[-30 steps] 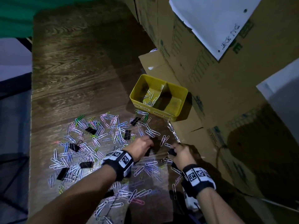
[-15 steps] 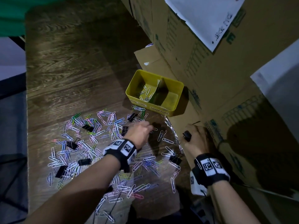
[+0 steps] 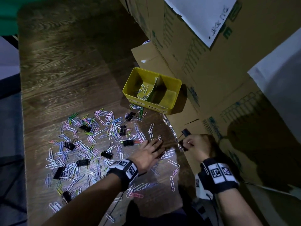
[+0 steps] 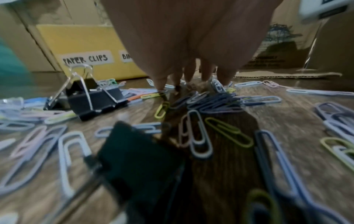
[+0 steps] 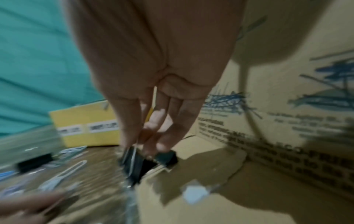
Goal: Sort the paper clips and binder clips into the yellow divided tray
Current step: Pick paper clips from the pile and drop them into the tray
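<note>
Lying flat with its fingers stretched out, the left hand point(image 3: 149, 154) is pressed palm-down on the tabletop point(image 3: 68, 66), near the right edge, and nothing is gripped by it. From the left wrist view its fingertips point(image 4: 160, 84) are seen touching down among loose paper clips point(image 4: 199, 133), with a black binder clip point(image 4: 91, 97) standing just to their left.

Two small black binder clips are held by the right hand point(image 3: 197, 145), which is raised just past the right edge of the tabletop, in front of the cardboard boxes point(image 3: 203, 66). One clip point(image 3: 185, 132) is pinched at the fingertips and the other point(image 3: 182, 145) is gripped lower in the curled fingers; in the right wrist view both point(image 5: 138, 165) are seen clamped between thumb and fingers.

The yellow tray point(image 3: 175, 82) is set against the boxes at the right edge of the tabletop, beyond both hands. A few paper clips point(image 3: 144, 91) are seen in its left compartment, while its right compartment is in shadow. Labels are stuck on its near wall, and "PAPER CLIPS" point(image 4: 87, 58) can be read under the left compartment.

A wide scatter of coloured paper clips point(image 3: 91, 141) and black binder clips point(image 3: 106, 154) is spread over the near half of the tabletop, mostly to the left of the left hand.
</note>
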